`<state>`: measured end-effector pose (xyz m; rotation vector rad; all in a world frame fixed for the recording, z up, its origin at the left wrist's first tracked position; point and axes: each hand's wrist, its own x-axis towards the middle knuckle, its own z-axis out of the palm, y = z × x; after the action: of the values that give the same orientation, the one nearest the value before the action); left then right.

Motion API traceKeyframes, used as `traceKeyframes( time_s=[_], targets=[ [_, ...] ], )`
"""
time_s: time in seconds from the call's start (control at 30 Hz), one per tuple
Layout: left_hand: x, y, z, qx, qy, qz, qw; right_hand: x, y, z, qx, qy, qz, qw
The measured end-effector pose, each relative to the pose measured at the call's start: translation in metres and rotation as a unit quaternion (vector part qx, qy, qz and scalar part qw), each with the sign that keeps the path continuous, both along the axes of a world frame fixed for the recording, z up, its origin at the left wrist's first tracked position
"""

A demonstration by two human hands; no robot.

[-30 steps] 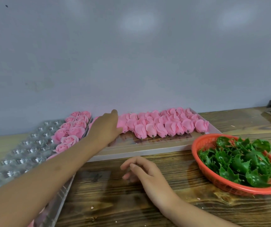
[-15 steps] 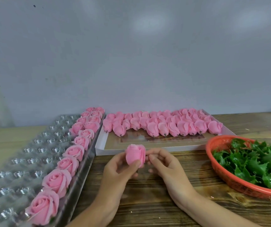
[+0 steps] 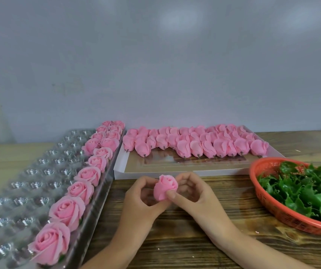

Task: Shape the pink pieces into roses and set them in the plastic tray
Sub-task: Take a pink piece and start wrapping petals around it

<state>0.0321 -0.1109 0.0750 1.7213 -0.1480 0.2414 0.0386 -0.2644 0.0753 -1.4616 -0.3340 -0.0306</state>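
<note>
A closed pink bud (image 3: 165, 186) is held upright between both hands above the wooden table. My left hand (image 3: 143, 199) curls round its left side, and my right hand (image 3: 191, 193) pinches its right side with the thumb on its front. The clear plastic tray (image 3: 29, 183) lies on the left; several finished open roses (image 3: 86, 176) fill its right-hand column. A white flat box (image 3: 184, 166) behind the hands holds several rows of unshaped pink buds (image 3: 194, 142).
An orange plastic basket (image 3: 268, 195) full of green leaf pieces (image 3: 311, 193) stands at the right. A grey wall rises behind the table. Bare wooden tabletop (image 3: 175, 239) lies between my forearms.
My left hand took a bud from the white box and brought it in front of me. My right hand rose from the table and joined it; the bud now stands upright.
</note>
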Motion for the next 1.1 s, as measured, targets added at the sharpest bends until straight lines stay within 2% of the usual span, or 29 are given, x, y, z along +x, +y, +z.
traceKeyframes(
  time_s=[0.2,0.47,0.73,0.9,1.1],
  targets=[
    [0.000,-0.001,-0.002,0.097,-0.037,0.026,0.994,0.000,0.000,-0.001,-0.043,-0.015,-0.012,0.999],
    [0.001,0.000,-0.003,0.188,-0.041,-0.005,0.981,-0.002,0.000,-0.001,-0.071,-0.038,-0.015,0.997],
    [0.007,-0.002,-0.004,0.227,-0.012,-0.047,0.973,-0.002,-0.001,-0.003,-0.108,-0.071,0.021,0.991],
    [0.012,0.002,-0.004,0.299,-0.012,-0.022,0.954,-0.003,0.001,-0.002,-0.112,-0.066,0.034,0.991],
    [0.009,0.003,-0.008,0.314,-0.007,-0.010,0.949,-0.003,0.002,-0.002,-0.119,-0.070,0.029,0.990]
  ],
)
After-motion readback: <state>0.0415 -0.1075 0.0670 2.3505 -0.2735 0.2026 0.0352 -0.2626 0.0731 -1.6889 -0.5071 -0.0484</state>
